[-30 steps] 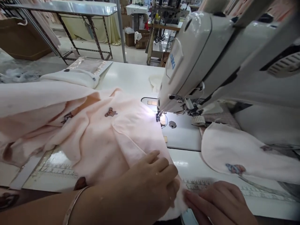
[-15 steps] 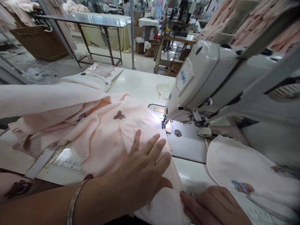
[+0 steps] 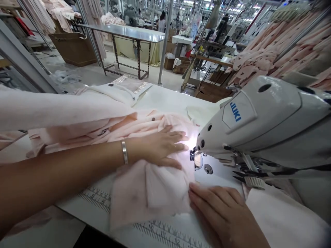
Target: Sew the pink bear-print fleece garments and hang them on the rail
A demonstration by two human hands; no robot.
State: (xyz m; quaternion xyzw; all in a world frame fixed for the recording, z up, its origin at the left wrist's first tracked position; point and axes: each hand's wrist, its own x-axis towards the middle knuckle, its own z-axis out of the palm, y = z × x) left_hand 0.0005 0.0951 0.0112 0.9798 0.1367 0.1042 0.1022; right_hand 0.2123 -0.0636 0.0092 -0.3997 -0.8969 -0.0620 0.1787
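Pale pink fabric [image 3: 134,201], part of a garment, lies bunched on the machine table, its right edge running to the presser foot [image 3: 192,155] of a white sewing machine [image 3: 269,113]. My left hand [image 3: 164,148] rests on the cloth left of the lit needle area, fingers spread and pointing at the foot. Close to me, my right hand [image 3: 219,210] pinches the fabric's right edge between thumb and fingers. The needle itself is too small to make out. A small dark print [image 3: 104,132] shows in the folds at left.
A printed ruler scale [image 3: 157,230] runs along the table's near side. More pale cloth [image 3: 279,213] lies at right beneath the machine arm. A clear package [image 3: 131,84] sits at the far table edge. Beyond stand a metal table [image 3: 129,32] and a cardboard box [image 3: 73,48].
My left hand has slid forward over the fabric, up to beside the presser foot. My right hand has moved up the fabric's edge. The cloth's near end is drawn forward, and the view has shifted.
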